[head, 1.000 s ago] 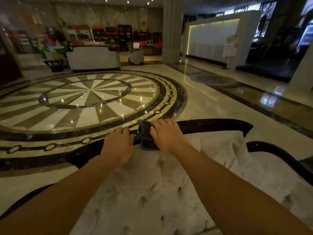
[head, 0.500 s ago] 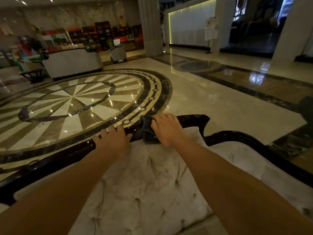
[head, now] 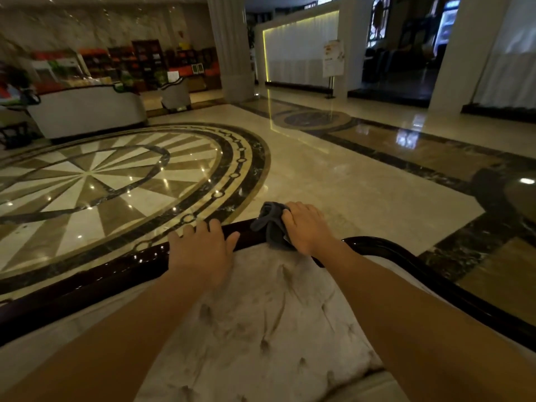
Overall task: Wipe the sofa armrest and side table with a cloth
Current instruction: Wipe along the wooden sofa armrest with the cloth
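Observation:
A white tufted sofa [head: 261,329] with a glossy dark wooden top rail [head: 121,274] fills the lower part of the head view. My right hand [head: 307,227] presses a dark grey cloth [head: 271,224] onto the rail, fingers curled over the cloth. My left hand [head: 200,248] rests on the rail just left of the cloth, fingers draped over the far edge. No side table shows.
Beyond the rail lies a polished marble floor with a round inlaid pattern [head: 101,181]. A white sofa [head: 87,111] and an armchair [head: 175,94] stand at the far left, a column [head: 232,44] behind them, and a sign stand [head: 333,62] by the lit wall.
The view has swung left over the frames. My right hand and the cloth have slid a little to the right along the rail, and my left hand has stayed beside them.

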Demonstrator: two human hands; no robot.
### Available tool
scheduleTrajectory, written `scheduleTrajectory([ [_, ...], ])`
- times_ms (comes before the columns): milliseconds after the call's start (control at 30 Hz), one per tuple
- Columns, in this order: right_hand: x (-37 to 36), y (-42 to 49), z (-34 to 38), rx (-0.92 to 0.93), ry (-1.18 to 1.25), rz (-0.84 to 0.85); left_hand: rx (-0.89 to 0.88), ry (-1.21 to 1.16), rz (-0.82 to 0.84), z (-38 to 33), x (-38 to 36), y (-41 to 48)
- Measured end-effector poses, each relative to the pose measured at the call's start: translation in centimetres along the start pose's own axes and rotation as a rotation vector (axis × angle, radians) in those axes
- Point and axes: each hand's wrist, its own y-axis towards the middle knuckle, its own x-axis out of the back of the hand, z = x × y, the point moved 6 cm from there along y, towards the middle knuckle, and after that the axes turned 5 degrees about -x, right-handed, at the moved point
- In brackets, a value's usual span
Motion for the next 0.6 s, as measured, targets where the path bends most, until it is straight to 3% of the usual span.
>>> scheduleTrajectory([
  [167, -0.5, 0.5, -5.7, -0.186, 0.252, -0.003, -0.068, -0.032, -0.033, -7.8, 0.1, 3.4],
  [300, -2.0, -0.2, -7.5, -0.447, 0.957, -0.035, -0.108, 0.025, -0.049, -15.0, -0.1, 6.2],
  [367, -3.7, -1.0, -7.7, -0.535, 1.156, 0.042, -0.138, 0.038, -0.055, -16.9, -0.3, 7.2],
  [467, -7.4, -3.9, -9.4, -0.486, 0.944, 0.197, -0.211, 0.041, -0.063, -19.4, -0.8, 8.4],
  [533, -8.9, -5.3, -11.2, -0.317, 0.552, 0.295, -0.307, 0.182, -0.014, -22.4, -2.0, 9.0],
  [600, -8.4, -5.4, -13.8, -0.086, 0.178, 0.261, -0.455, 0.397, 0.056, -26.2, -4.4, 8.7],
])
